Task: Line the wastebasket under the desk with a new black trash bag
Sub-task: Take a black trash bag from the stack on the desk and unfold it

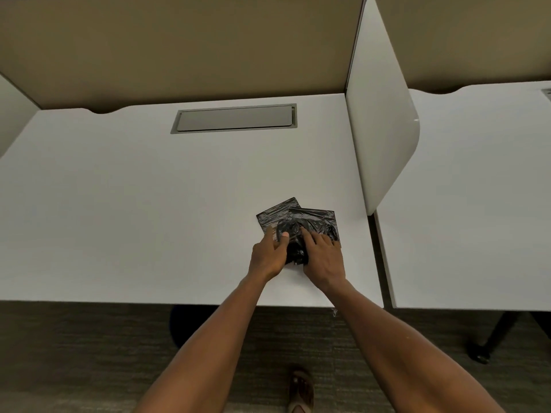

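Folded black trash bags [301, 219] lie in a small overlapping pile on the white desk [134, 204], near its front right corner. My left hand [268, 254] pinches the near left edge of the pile between thumb and fingers. My right hand [323, 257] rests on top of the pile's near right part, fingers spread and pressing down. A dark rounded shape [182, 323], partly hidden beneath the desk's front edge, looks like the wastebasket; only its near side shows.
A white divider panel [384, 120] stands along the desk's right side, with a second white desk [477, 204] beyond it. A grey cable hatch [234, 118] sits at the back. My sandalled foot [301, 391] stands on grey carpet; a desk leg with a caster [480, 353] is at right.
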Motion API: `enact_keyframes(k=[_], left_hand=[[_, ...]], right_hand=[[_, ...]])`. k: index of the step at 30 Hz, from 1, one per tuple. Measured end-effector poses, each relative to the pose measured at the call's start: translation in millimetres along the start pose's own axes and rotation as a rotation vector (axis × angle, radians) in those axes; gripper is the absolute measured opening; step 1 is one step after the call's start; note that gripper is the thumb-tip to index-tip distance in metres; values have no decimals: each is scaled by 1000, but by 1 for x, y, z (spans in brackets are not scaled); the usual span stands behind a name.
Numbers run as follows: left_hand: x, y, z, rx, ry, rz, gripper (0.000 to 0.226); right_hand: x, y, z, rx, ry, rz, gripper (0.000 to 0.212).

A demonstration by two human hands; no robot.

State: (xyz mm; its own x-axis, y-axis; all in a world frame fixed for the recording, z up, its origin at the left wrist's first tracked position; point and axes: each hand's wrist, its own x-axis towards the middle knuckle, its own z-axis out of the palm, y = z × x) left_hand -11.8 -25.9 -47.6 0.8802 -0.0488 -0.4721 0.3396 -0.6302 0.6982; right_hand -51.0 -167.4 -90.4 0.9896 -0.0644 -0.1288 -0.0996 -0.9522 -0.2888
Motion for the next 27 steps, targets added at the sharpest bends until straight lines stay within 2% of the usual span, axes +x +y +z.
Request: enact_keyframes(k=[2, 5, 7, 9, 11, 14, 15, 17, 19, 20, 23, 27], left_hand=[[-6, -4, -2, -49, 47, -3, 55], [-16, -15, -6, -143, 73, -86, 62], [-20, -24, -10, -228, 63, -141, 63], [-28, -27, -13, -332, 1, -143, 64], [-41, -25, -16, -432, -71, -96, 57], [-63, -18, -23, -495, -106, 5, 25], [-70, -18, -27, -490, -98, 45, 28], [-85, -22, -37, -464, -59, 103, 58], [-99, -30, -46, -432, -11, 101, 83], [-106, -33, -52, -428, 15, 89, 87], [-127, -47, -73, -469, 55, 49, 80], [-155, -78, -119, -662, -23, 38, 48]], right_hand=[[1, 1, -3, 52, 64, 8, 78], [1, 5, -13, 159, 130, 82, 72], [-1, 6, -20, 327, 175, 147, 61], [-8, 3, -28, 602, 211, 211, 49], [-19, -4, -36, 847, 167, 270, 44], [-37, -15, -42, 1162, 3, 276, 36], [-43, -20, -43, 1263, -39, 258, 37], [-55, -33, -48, 1395, -83, 214, 40], [-66, -50, -54, 1446, -123, 197, 39], [-72, -59, -57, 1463, -154, 201, 38], [-88, -87, -67, 1488, -226, 244, 34], [-105, -122, -77, 1572, -248, 332, 31]])
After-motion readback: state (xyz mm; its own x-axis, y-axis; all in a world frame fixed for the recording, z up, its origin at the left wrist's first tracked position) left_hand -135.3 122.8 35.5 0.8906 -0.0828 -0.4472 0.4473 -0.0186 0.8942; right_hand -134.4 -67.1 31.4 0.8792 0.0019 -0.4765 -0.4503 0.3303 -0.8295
